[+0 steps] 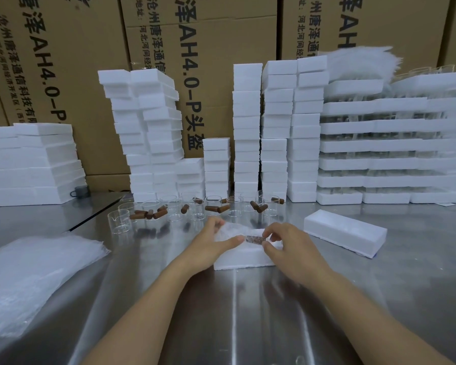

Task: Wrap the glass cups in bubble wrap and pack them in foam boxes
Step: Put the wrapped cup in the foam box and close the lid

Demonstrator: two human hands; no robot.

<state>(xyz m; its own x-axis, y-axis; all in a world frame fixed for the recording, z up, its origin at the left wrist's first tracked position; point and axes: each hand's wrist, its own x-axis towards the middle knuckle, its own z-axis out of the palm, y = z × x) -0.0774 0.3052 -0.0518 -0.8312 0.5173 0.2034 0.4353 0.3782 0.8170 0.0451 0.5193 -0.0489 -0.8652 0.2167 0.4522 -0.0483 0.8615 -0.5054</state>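
Note:
An open white foam box [237, 258] lies on the steel table in front of me. My left hand [213, 242] presses a bubble-wrapped cup [228, 229] into the box. My right hand [287, 245] pinches the end of a wrapped brown handle [254, 239] over the box's middle. Behind the box, several bare glass cups [174, 209] stand in a row with brown wooden handles [148, 214] lying among them. A foam lid [345, 233] rests to the right of the box.
A stack of bubble wrap sheets [34, 275] lies at the left. Tall stacks of foam boxes [153, 133] and foam trays [390, 146] line the back, with more bubble wrap [363, 61] on top and cardboard cartons [203, 48] behind. A small dark cup [81, 192] sits at far left.

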